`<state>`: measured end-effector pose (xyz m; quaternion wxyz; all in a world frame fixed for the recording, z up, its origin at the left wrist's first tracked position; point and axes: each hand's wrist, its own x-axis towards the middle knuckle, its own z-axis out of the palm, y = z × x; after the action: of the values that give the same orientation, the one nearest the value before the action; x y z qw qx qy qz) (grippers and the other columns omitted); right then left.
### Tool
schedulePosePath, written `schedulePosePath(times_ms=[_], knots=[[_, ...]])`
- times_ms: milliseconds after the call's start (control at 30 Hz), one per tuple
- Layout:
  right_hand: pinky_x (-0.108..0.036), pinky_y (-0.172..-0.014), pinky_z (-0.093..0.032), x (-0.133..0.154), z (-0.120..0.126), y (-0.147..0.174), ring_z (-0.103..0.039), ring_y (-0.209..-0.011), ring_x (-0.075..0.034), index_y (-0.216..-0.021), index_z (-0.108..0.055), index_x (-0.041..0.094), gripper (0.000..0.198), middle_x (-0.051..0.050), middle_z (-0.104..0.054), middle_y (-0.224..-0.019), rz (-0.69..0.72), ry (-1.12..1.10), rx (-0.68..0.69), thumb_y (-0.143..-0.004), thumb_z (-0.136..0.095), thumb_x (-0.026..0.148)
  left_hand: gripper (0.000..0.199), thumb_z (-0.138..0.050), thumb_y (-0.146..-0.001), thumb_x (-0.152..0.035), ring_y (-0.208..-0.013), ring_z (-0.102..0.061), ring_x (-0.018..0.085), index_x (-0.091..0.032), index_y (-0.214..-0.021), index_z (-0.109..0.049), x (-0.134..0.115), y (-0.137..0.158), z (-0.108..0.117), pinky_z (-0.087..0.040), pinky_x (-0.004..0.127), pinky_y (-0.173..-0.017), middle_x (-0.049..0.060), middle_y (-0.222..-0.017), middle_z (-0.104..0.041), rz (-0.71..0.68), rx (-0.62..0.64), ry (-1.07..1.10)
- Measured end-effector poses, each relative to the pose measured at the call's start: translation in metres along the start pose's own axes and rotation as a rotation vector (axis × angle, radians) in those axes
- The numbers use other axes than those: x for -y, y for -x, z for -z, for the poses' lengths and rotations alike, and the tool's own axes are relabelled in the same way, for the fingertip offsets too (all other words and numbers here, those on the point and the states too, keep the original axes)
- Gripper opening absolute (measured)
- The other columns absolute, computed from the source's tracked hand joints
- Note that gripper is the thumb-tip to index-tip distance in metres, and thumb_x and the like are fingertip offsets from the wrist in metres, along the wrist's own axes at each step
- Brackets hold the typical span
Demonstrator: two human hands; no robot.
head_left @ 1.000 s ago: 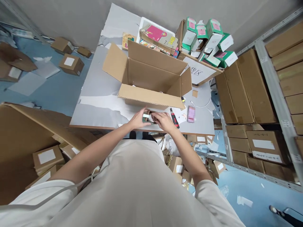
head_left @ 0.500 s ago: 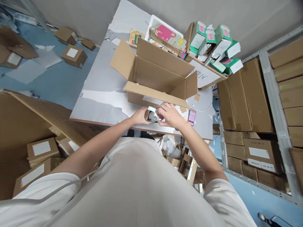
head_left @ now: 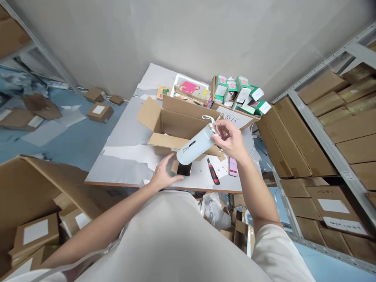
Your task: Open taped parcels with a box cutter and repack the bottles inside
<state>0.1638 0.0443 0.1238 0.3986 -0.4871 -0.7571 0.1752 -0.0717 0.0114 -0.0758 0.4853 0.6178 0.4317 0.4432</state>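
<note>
The right hand [head_left: 230, 139] grips a pale bottle [head_left: 197, 145] near its capped end, fingers and thumb closed about the top. The bottle is tilted, with its cap up and to the right, its base down and to the left, and dark lettering along its side; a strap loop [head_left: 208, 117] stands out from the cap. It hangs in front of and partly over the near flap of the open carton [head_left: 164, 140]. The left hand [head_left: 161, 174] holds nothing; it is open, thumb and fingers spread, at the left side of a small box [head_left: 185, 170] that stands open just in front of the carton. The base of the bottle is right by that box's opening; whether the 2 touch, I cannot tell.

In front of the carton's right end, a red and black cutter [head_left: 213, 173] lies on the desk [head_left: 123, 135], and to the right of it lies a phone [head_left: 233, 167] with a lit pink screen. Behind the carton is a white bin [head_left: 178, 77] with a pink-printed package [head_left: 188, 87]. Behind its right end, green and white boxes [head_left: 243, 94] fill a labelled cardboard box [head_left: 232, 116]. Well to the carton's right stands a loaded metal rack [head_left: 323, 139].
</note>
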Motion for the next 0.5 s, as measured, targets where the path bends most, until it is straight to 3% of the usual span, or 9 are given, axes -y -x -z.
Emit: schedulePosePath(times_ms=[100,233,367,433,500], knots=[[-0.026,-0.062,-0.045,-0.001,0.001,-0.013,-0.050,-0.068,-0.010,-0.100,-0.057,0.023,0.023,0.002,-0.052,-0.081,0.016,-0.065,-0.034,-0.082,-0.062,0.037,0.103,-0.089,-0.048,-0.037,-0.129,-0.046,0.034,-0.027,-0.137,-0.038,-0.032,-0.003,-0.002,-0.039,0.049,-0.107,0.014,-0.140,-0.046,-0.035,-0.103,0.195],[-0.034,-0.076,-0.049,0.001,0.006,-0.023,-0.058,-0.088,-0.017,-0.104,-0.057,0.024,0.040,-0.003,-0.058,-0.097,0.041,-0.214,-0.071,-0.082,-0.058,0.057,0.079,-0.084,-0.057,-0.040,-0.121,-0.055,0.029,-0.023,-0.126,-0.048,-0.057,-0.012,-0.005,-0.046,0.044,-0.101,0.014,-0.128,-0.057,0.009,-0.188,0.372],[-0.043,-0.090,-0.047,0.000,0.015,-0.024,-0.053,-0.115,-0.026,-0.105,-0.059,0.028,0.062,-0.007,-0.055,-0.121,0.068,-0.365,-0.047,-0.064,-0.064,0.075,0.069,-0.075,-0.063,-0.061,-0.108,-0.062,0.030,-0.016,-0.112,-0.060,-0.070,-0.006,-0.005,-0.050,0.043,-0.093,0.014,-0.113,-0.066,0.057,-0.041,0.633],[-0.044,-0.092,-0.046,-0.001,0.015,-0.023,-0.054,-0.116,-0.026,-0.102,-0.059,0.029,0.059,-0.006,-0.057,-0.121,0.050,-0.459,-0.027,-0.063,-0.069,0.072,0.069,-0.063,-0.069,-0.070,-0.101,-0.065,0.030,-0.014,-0.108,-0.064,-0.077,0.000,-0.006,-0.052,0.046,-0.089,0.015,-0.109,-0.068,0.171,0.062,0.787],[-0.041,-0.089,-0.048,-0.002,0.012,-0.022,-0.059,-0.107,-0.023,-0.099,-0.057,0.028,0.050,-0.004,-0.062,-0.112,0.020,-0.545,-0.043,-0.066,-0.072,0.063,0.062,-0.058,-0.076,-0.068,-0.100,-0.065,0.029,-0.014,-0.107,-0.065,-0.085,0.004,-0.008,-0.052,0.048,-0.088,0.014,-0.111,-0.068,0.278,0.094,0.872]])
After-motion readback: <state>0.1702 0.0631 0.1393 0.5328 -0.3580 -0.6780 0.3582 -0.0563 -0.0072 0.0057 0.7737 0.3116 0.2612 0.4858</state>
